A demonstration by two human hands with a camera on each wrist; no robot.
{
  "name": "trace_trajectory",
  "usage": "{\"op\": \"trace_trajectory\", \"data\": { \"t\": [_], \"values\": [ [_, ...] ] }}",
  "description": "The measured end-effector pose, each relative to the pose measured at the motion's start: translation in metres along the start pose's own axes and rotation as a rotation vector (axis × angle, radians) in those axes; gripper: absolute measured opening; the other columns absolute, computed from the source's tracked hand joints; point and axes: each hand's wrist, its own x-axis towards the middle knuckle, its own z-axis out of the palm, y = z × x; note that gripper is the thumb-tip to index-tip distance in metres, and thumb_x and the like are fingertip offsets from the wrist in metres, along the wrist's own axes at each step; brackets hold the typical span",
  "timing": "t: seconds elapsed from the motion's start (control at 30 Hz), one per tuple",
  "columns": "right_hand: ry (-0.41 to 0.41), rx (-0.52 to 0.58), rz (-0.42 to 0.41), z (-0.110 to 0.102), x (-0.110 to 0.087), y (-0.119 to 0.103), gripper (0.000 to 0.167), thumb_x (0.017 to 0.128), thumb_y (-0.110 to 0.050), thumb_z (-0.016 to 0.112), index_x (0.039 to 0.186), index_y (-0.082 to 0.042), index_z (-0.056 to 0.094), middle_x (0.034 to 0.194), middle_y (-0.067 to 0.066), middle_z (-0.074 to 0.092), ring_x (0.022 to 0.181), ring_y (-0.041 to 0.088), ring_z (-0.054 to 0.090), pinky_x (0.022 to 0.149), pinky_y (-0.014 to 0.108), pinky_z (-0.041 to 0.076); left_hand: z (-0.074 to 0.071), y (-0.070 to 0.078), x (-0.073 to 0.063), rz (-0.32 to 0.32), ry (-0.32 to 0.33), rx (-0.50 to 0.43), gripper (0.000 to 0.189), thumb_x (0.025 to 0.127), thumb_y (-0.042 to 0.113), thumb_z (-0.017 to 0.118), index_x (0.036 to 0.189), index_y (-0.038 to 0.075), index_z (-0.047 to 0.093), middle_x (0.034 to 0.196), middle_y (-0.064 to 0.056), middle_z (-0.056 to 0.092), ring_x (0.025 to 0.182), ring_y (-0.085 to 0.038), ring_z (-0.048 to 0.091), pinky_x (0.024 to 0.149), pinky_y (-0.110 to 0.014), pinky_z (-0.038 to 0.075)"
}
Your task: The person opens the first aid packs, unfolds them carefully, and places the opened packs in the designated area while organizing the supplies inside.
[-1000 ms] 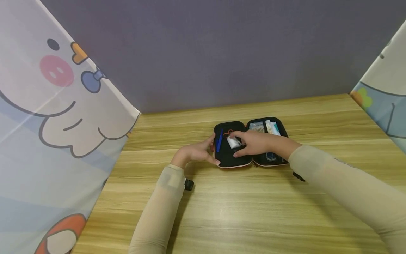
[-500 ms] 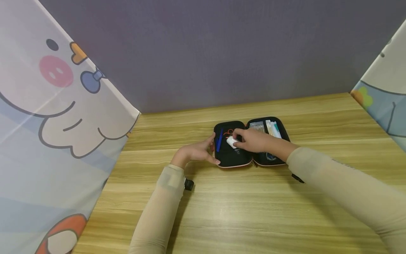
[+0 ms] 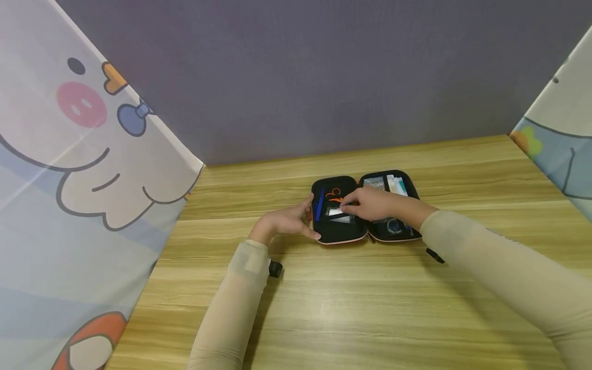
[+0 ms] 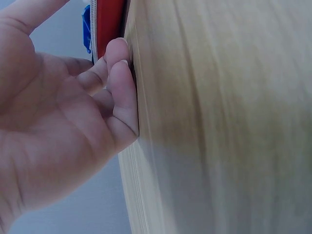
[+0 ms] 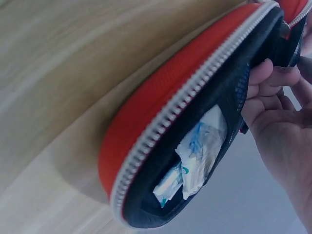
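A small black zippered case [image 3: 339,236] with red sides lies unfolded flat on the table, looking like a first-aid kit. My left hand [image 3: 289,221] grips its left edge, thumb at the near corner; in the left wrist view the other fingers curl against the red side. Over the left half, my right hand [image 3: 370,204] has thumb and forefinger together on a white packet [image 3: 334,211] at a dark strap. Clear wrapping [image 3: 342,219] shows below the strap. Blue tweezers [image 3: 320,204] and orange scissors handles [image 3: 333,192] lie beside the packet. The right fingertips partly cover the packet.
The right half of the case holds white packets [image 5: 202,151] in a mesh pocket, cotton swabs [image 3: 375,183] and a bluish item [image 3: 394,226]. A wooden table [image 3: 324,298] spreads around it. A grey partition [image 3: 324,77] stands behind, with printed cloth [image 3: 92,180] at the left.
The right hand first hovered over the bunched white packet with fingers apart, then pinched it. The packet now lies flatter at the strap. The left hand has stayed on the case edge.
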Motion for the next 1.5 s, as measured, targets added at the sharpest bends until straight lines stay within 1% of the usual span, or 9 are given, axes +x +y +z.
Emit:
{"op": "trace_trajectory", "data": {
  "t": [0.1, 0.23, 0.3, 0.37, 0.5, 0.67, 1.03, 1.23, 1.5],
  "values": [
    [-0.026, -0.028, 0.006, -0.001, -0.001, -0.001, 0.044, 0.109, -0.042, 0.060, 0.140, -0.013, 0.070, 0.084, 0.000, 0.070, 0.060, 0.014, 0.051, 0.073, 0.035, 0.049, 0.000, 0.000, 0.000, 0.004, 0.004, 0.000, 0.133, 0.087, 0.031, 0.090, 0.171, 0.023, -0.013, 0.145, -0.012, 0.046, 0.139, -0.027, 0.042, 0.130, -0.048, 0.028],
    [-0.067, -0.060, 0.018, -0.002, -0.002, -0.002, 0.053, 0.101, -0.055, 0.068, 0.139, -0.018, 0.071, 0.122, 0.010, 0.076, 0.106, 0.027, 0.071, 0.093, 0.049, 0.057, 0.000, 0.000, 0.001, -0.005, 0.002, -0.006, 0.133, 0.087, 0.031, 0.090, 0.171, 0.024, -0.013, 0.146, -0.012, 0.046, 0.142, -0.027, 0.041, 0.131, -0.048, 0.027],
    [-0.092, -0.055, 0.026, -0.002, -0.003, -0.002, 0.056, 0.100, -0.056, 0.069, 0.141, -0.019, 0.070, 0.139, 0.014, 0.070, 0.130, 0.036, 0.065, 0.107, 0.057, 0.053, 0.000, 0.000, 0.000, -0.007, 0.000, -0.014, 0.134, 0.087, 0.032, 0.090, 0.171, 0.025, -0.013, 0.148, -0.012, 0.045, 0.143, -0.027, 0.041, 0.132, -0.048, 0.026],
    [-0.123, -0.022, 0.038, -0.002, -0.004, -0.002, 0.057, 0.100, -0.055, 0.070, 0.143, -0.018, 0.068, 0.148, 0.017, 0.065, 0.141, 0.042, 0.057, 0.114, 0.061, 0.047, 0.000, 0.000, 0.000, -0.009, -0.003, -0.018, 0.134, 0.087, 0.032, 0.090, 0.171, 0.025, -0.014, 0.150, -0.012, 0.044, 0.144, -0.027, 0.040, 0.132, -0.049, 0.025],
    [-0.174, 0.017, 0.043, -0.003, -0.005, -0.003, 0.060, 0.099, -0.051, 0.073, 0.146, -0.014, 0.065, 0.155, 0.019, 0.058, 0.145, 0.045, 0.052, 0.115, 0.062, 0.046, 0.001, 0.000, 0.000, -0.005, 0.001, -0.012, 0.133, 0.087, 0.033, 0.090, 0.171, 0.024, -0.014, 0.151, -0.013, 0.045, 0.144, -0.027, 0.041, 0.132, -0.049, 0.026],
    [-0.181, 0.027, 0.054, -0.003, -0.007, -0.005, 0.068, 0.096, -0.047, 0.076, 0.150, -0.008, 0.060, 0.161, 0.021, 0.051, 0.147, 0.045, 0.049, 0.117, 0.061, 0.045, 0.000, 0.001, -0.001, -0.005, 0.002, -0.007, 0.133, 0.088, 0.031, 0.090, 0.171, 0.024, -0.014, 0.154, -0.014, 0.044, 0.148, -0.027, 0.039, 0.132, -0.048, 0.026],
    [-0.129, 0.044, 0.060, 0.001, -0.011, -0.004, 0.064, 0.095, -0.046, 0.078, 0.144, -0.008, 0.063, 0.156, 0.019, 0.056, 0.140, 0.040, 0.055, 0.114, 0.059, 0.046, 0.001, 0.000, 0.000, -0.007, -0.001, -0.007, 0.132, 0.088, 0.032, 0.089, 0.171, 0.025, -0.014, 0.157, -0.014, 0.043, 0.151, -0.027, 0.037, 0.133, -0.049, 0.024],
    [-0.120, 0.042, 0.070, 0.002, -0.011, -0.004, 0.063, 0.092, -0.044, 0.081, 0.140, -0.009, 0.063, 0.153, 0.017, 0.058, 0.133, 0.033, 0.058, 0.110, 0.053, 0.049, 0.001, 0.002, -0.001, -0.009, -0.006, -0.038, 0.132, 0.088, 0.026, 0.089, 0.171, 0.025, -0.014, 0.168, -0.019, 0.035, 0.159, -0.030, 0.031, 0.134, -0.049, 0.021],
    [-0.149, 0.125, 0.080, 0.001, -0.013, -0.008, 0.054, 0.092, -0.030, 0.084, 0.138, -0.009, 0.065, 0.153, 0.019, 0.057, 0.139, 0.040, 0.054, 0.112, 0.056, 0.047, 0.001, 0.002, -0.002, -0.010, -0.013, -0.052, 0.132, 0.089, 0.025, 0.087, 0.171, 0.024, -0.016, 0.174, -0.021, 0.024, 0.163, -0.032, 0.026, 0.135, -0.049, 0.020]
  ]
}}
